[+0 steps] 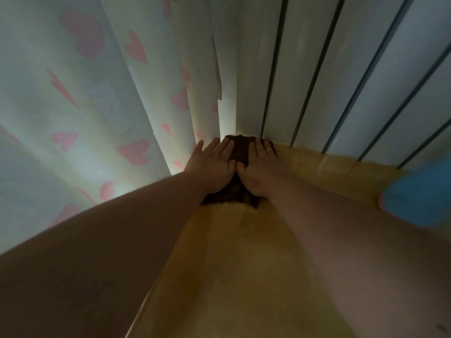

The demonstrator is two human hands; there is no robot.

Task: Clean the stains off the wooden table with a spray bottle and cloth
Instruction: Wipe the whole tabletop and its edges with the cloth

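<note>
Bare forearms reach over the wooden tabletop (244, 252) to its far corner. Left hand (214, 164) and right hand (261, 167) lie flat, fingers spread, side by side, pressing the dark cloth (240, 147) against the tabletop beside a heart-print curtain (97, 93).

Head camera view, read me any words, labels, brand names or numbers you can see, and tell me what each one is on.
None: no readable text in this view.
The curtain carries only pink heart shapes, no letters.
The blue object at the right edge is blurred; no label can be made out.
The dark cloth under both hands, the wooden table and the panelled wall show no writing.
</note>
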